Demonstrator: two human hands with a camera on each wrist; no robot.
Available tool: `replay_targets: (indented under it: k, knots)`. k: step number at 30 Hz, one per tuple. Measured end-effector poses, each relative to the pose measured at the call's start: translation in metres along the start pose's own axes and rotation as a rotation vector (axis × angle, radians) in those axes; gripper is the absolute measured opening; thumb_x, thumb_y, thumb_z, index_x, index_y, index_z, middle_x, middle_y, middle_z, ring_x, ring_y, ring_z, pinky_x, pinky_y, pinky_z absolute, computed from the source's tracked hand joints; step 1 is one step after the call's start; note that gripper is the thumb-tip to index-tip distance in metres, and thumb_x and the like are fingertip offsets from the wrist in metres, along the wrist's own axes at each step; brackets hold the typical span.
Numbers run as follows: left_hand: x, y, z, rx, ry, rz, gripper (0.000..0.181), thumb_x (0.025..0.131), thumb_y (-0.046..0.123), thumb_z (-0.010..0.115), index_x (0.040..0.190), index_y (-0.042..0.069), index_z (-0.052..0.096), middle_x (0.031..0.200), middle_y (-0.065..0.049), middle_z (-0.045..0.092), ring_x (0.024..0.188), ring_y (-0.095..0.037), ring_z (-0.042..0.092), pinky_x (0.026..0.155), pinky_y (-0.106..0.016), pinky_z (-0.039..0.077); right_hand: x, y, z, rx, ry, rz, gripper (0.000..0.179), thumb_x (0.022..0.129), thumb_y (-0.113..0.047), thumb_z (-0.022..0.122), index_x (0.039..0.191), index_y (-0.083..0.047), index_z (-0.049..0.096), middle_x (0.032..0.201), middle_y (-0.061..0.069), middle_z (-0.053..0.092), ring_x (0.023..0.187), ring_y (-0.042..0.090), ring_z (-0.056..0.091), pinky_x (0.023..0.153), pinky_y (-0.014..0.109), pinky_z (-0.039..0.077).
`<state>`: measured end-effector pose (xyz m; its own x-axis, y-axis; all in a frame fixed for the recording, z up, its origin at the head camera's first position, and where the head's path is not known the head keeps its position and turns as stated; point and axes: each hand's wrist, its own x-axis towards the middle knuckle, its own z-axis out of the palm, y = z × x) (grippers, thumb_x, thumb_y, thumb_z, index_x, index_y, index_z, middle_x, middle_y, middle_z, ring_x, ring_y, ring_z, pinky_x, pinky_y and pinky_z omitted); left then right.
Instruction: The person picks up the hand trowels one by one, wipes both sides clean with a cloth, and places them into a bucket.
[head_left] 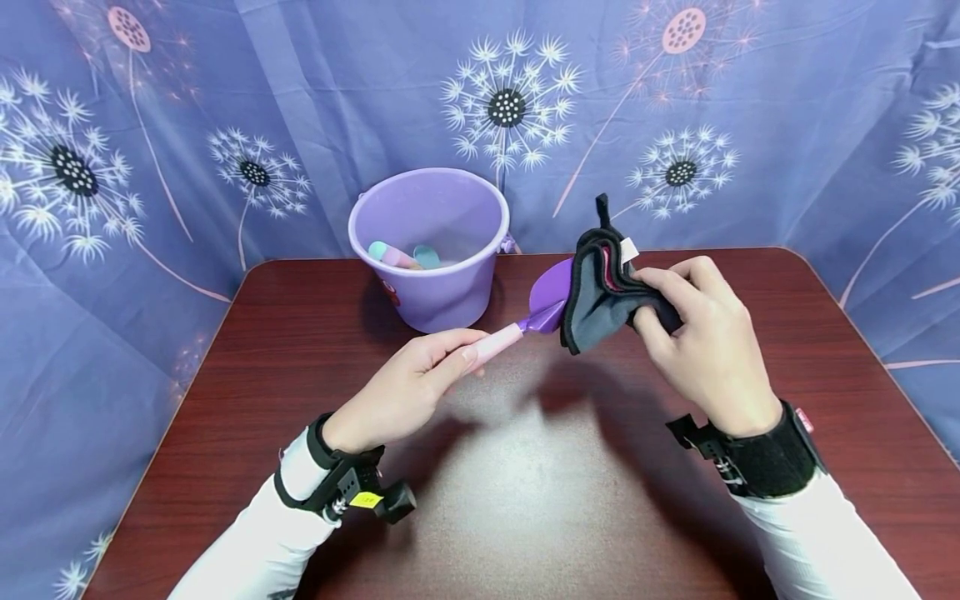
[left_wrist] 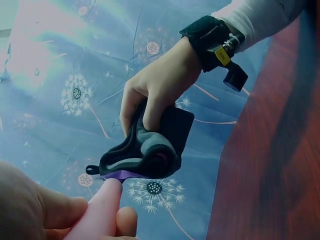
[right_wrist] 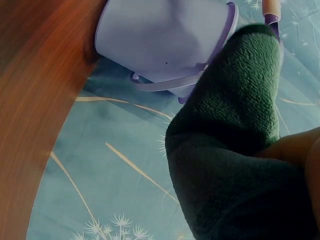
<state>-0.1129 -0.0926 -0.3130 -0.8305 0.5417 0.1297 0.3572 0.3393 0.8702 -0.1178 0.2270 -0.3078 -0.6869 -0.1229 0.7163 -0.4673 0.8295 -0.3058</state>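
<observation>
My left hand (head_left: 408,379) grips the pink handle of a toy shovel (head_left: 551,292), whose purple blade points right and up above the table. A folded grey cloth (head_left: 592,312) with black edging, a small loop and a white tag is pinched between the thumb and fingers of my right hand (head_left: 705,346). The cloth lies against the blade and covers its right part. In the left wrist view the cloth (left_wrist: 145,155) sits just beyond the end of the handle (left_wrist: 102,205). Dark fuzzy fabric (right_wrist: 245,80) fills much of the right wrist view.
A purple bucket (head_left: 450,296) stands at the table's back left, near the shovel. Inside it lie a mint-and-pink handle (head_left: 392,254) and a teal piece (head_left: 427,257). A blue curtain with dandelions (head_left: 360,83) hangs behind the brown table (head_left: 300,333).
</observation>
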Motion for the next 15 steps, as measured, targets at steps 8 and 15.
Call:
replay_targets:
  k: [8, 15]
  knots:
    - [0.0, 0.0002, 0.0, -0.027, -0.015, -0.03, 0.026, 0.107, 0.032, 0.044, 0.12, 0.025, 0.066, 0.084, -0.001, 0.057, 0.063, -0.017, 0.044, 0.06, -0.028, 0.037, 0.0006, -0.0019, 0.0006, -0.008, -0.059, -0.134, 0.034, 0.082, -0.009, 0.058, 0.113, -0.006, 0.072, 0.096, 0.012, 0.054, 0.086, 0.027, 0.049, 0.072, 0.039, 0.04]
    - [0.0008, -0.0009, 0.0007, -0.054, -0.025, -0.027, 0.024, 0.107, 0.03, 0.045, 0.116, 0.024, 0.066, 0.081, -0.008, 0.055, 0.062, -0.018, 0.043, 0.059, -0.028, 0.036, -0.0002, -0.0078, 0.0027, -0.009, -0.057, -0.224, 0.033, 0.084, -0.01, 0.057, 0.113, -0.007, 0.072, 0.098, 0.014, 0.055, 0.085, 0.03, 0.049, 0.069, 0.043, 0.041]
